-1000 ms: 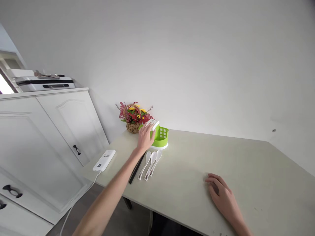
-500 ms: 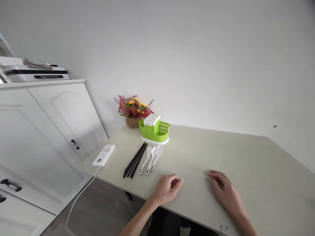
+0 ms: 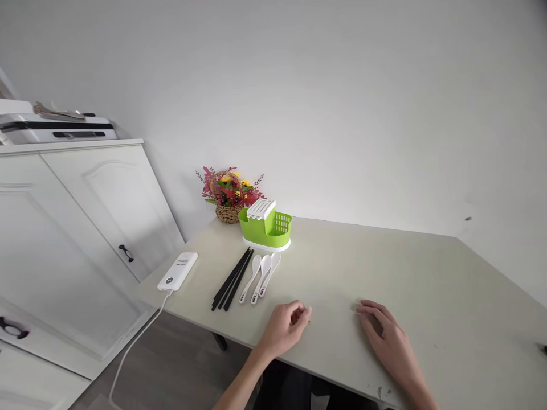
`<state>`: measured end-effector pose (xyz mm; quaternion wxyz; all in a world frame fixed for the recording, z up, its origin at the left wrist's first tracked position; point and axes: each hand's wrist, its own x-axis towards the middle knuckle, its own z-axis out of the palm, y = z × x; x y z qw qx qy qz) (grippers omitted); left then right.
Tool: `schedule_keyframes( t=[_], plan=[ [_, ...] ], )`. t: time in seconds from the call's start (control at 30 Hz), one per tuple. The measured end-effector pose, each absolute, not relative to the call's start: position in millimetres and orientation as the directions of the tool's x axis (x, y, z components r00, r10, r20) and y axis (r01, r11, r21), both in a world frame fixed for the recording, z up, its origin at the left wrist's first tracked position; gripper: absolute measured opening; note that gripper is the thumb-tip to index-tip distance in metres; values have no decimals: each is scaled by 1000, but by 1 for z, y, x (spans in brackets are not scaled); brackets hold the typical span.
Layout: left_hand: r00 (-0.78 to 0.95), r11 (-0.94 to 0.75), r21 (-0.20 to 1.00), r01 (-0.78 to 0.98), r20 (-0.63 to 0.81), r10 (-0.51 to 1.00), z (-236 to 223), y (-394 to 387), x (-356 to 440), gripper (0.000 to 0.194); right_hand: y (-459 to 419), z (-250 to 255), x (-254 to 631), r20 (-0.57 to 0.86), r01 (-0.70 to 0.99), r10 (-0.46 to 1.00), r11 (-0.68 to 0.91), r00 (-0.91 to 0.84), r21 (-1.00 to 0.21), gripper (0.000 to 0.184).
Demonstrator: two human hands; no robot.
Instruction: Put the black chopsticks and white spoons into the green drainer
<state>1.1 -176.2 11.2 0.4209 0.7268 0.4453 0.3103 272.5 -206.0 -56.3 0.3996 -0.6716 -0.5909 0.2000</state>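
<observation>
My left hand [image 3: 282, 329] rests at the table's near edge, its fingers loosely curled and nothing visible in them. Farther right, my right hand [image 3: 387, 336] lies on the tabletop with fingers stretched out, holding nothing. Just beyond my left hand are three white spoons [image 3: 265, 265], side by side with handles toward me. Left of them several black chopsticks [image 3: 234, 278] lie in a loose bundle. Behind the spoons stands a green cutlery holder [image 3: 256, 232] with a slotted white top and a white base.
A flower basket [image 3: 228, 213] stands behind the holder by the wall. At the table's left edge lies a white power bank [image 3: 178, 271], its white cable [image 3: 137, 337] hanging down. White cabinets [image 3: 98, 239] stand left of the table [image 3: 363, 256]. A small dark object shows at the far right edge.
The view has turned slightly to the right, so things sit a little farther left. Both hands keep nearly the same pose, and the objects on the table have not moved.
</observation>
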Motion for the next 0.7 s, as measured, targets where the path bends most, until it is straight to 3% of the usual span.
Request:
schedule_keyframes(
  t=[0.2,0.27,0.33,0.43,0.5,0.57,0.7],
  plan=[
    [395,-169,911,377,7,919,13,-198,-29,48,-206,-59,273,229,624,946,39,227,-781,35],
    [312,-129,907,402,-3,950,12,-207,-57,49,-206,-59,273,228,620,946,38,229,-783,34],
    [118,-96,872,480,45,992,12,-209,-90,51,-206,-58,273,230,620,946,40,229,-783,33],
    [-249,-26,748,663,253,935,17,-199,-136,50,-207,-58,274,243,620,944,55,224,-783,33],
    [-279,-17,633,774,364,889,19,-186,-157,48,-207,-58,275,239,618,944,51,226,-785,34],
    [-226,4,523,852,362,904,18,-170,-168,55,-207,-60,275,229,617,945,38,232,-786,34],
    [-134,61,357,932,184,974,19,-142,-174,81,-206,-64,275,234,616,944,44,231,-786,33]
  ],
)
